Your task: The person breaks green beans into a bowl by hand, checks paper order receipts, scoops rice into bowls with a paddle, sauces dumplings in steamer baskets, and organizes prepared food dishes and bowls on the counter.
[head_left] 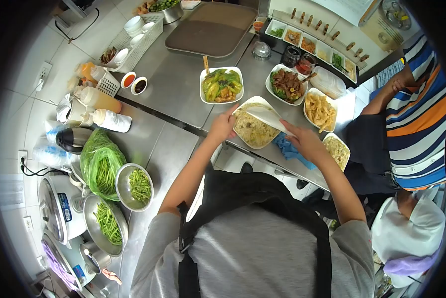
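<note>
My left hand (226,123) is closed on the left rim of a squarish white bowl (243,105) of what looks like fried rice (252,130). The bowl is at the front edge of the steel counter. My right hand (305,142) pinches a thin, white, flat piece (267,115), perhaps a folded paper napkin, which lies across the bowl's upper right side. A crumpled blue cloth (292,153) is beside my right hand. Around them stand bowls of greens (222,84), dark meat with greens (287,84) and pale fried pieces (321,111). Another rice bowl (336,150) is partly behind my right arm.
At the back are a brown tray (212,29) and a condiment rack (312,47). Sauce cups (134,84), squeeze bottles (112,120), and steel bowls of green beans (134,187) stand left. A person in a striped shirt (416,119) is close on the right.
</note>
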Demonstrator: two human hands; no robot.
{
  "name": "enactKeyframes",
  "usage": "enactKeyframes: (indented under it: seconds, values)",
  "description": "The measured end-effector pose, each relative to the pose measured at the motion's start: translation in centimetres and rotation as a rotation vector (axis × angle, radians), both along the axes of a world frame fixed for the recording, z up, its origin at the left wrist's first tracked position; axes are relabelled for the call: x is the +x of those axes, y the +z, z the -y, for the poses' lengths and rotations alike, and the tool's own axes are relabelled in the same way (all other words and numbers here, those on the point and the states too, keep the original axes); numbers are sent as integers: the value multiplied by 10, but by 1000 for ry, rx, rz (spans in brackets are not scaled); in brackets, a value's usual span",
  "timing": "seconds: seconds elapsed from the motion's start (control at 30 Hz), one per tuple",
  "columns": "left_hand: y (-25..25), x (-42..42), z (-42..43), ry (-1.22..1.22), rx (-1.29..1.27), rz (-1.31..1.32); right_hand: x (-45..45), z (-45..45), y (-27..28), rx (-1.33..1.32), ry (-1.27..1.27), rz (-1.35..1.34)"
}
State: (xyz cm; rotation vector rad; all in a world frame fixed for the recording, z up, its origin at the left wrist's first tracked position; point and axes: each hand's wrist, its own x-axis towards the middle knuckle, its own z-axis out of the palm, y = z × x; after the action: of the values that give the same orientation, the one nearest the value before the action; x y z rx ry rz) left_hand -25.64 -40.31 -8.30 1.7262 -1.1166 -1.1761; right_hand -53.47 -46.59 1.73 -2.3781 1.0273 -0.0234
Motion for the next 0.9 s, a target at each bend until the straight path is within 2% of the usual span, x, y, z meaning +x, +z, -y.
enactKeyframes:
  seconds: [0.1,0.2,0.3,0.4,0.5,0.6,0.7,0.8,0.9]
  values:
    - [-5,-9,-11,31,-31,-115,-7,0,-1,39,-129,44]
    - [-12,-17,-19,87,-20,-320,-9,-19,-37,-47,-123,235]
    - [-19,-26,-28,179,-20,-386,-8,-30,-21,65,-197,121]
    - [-14,-31,-34,189,-7,-486,-12,-37,-1,46,-228,156]
    - [-8,-35,-34,201,8,-478,-2,-48,-15,32,-146,54]
    - [-9,-22,-34,107,111,-488,0,-41,-4,10,-134,-4]
    - [-16,-2,-27,63,157,-315,3,-42,33,6,-101,-149]
    - [16,4,-7,-8,-143,529,4,-44,39,-4,-45,-205]
    - [33,-4,22,-12,-363,729,2,-32,57,-37,-31,-155]
